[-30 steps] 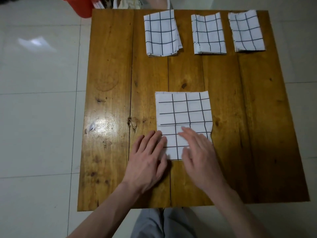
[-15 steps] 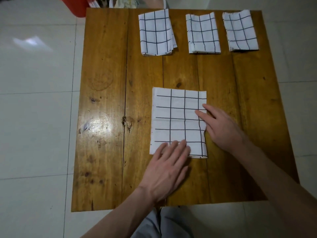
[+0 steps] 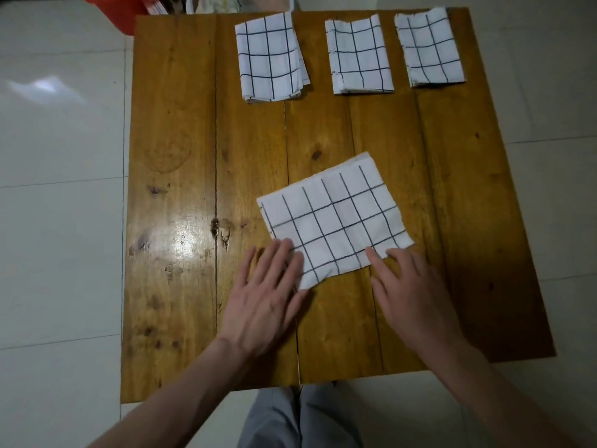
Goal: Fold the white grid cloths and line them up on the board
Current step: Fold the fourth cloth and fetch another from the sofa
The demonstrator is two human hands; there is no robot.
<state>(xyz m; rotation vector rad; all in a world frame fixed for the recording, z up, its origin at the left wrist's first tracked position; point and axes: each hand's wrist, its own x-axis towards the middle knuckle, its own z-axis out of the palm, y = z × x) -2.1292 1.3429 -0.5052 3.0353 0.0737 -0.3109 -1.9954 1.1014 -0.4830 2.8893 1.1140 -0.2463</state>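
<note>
Flat hands on a skewed grid cloth (image 3: 334, 221)
Left hand (image 3: 265, 295) and right hand (image 3: 410, 292), fingers straight, press its near corners on the board (image 3: 174, 189)

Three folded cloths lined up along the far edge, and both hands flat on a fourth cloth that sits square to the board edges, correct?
Not quite. The head view shows the fourth cloth turned at an angle to the board, not square. Three folded cloths at the far edge and both hands flat on it are right.
</note>
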